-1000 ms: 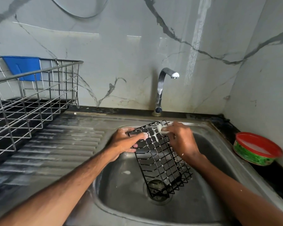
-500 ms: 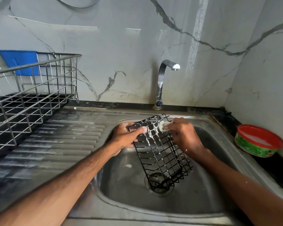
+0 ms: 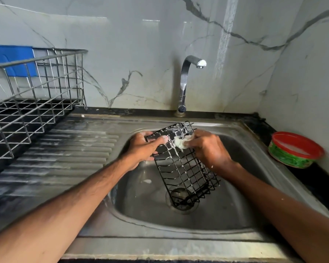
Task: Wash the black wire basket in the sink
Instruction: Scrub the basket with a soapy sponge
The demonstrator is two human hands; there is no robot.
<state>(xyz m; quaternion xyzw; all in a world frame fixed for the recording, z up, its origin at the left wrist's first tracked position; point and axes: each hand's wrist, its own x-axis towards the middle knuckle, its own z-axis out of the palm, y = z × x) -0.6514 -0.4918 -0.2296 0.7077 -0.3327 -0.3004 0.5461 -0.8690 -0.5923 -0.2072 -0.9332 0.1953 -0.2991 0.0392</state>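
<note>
The black wire basket (image 3: 182, 168) stands tilted in the sink (image 3: 144, 204), its lower end over the drain. The left hand (image 3: 142, 149) grips its upper left rim; the right hand (image 3: 207, 149) presses a soapy scrubber (image 3: 179, 142) against the top wires.

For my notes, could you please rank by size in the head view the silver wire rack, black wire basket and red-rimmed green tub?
silver wire rack, though cropped
black wire basket
red-rimmed green tub
</note>
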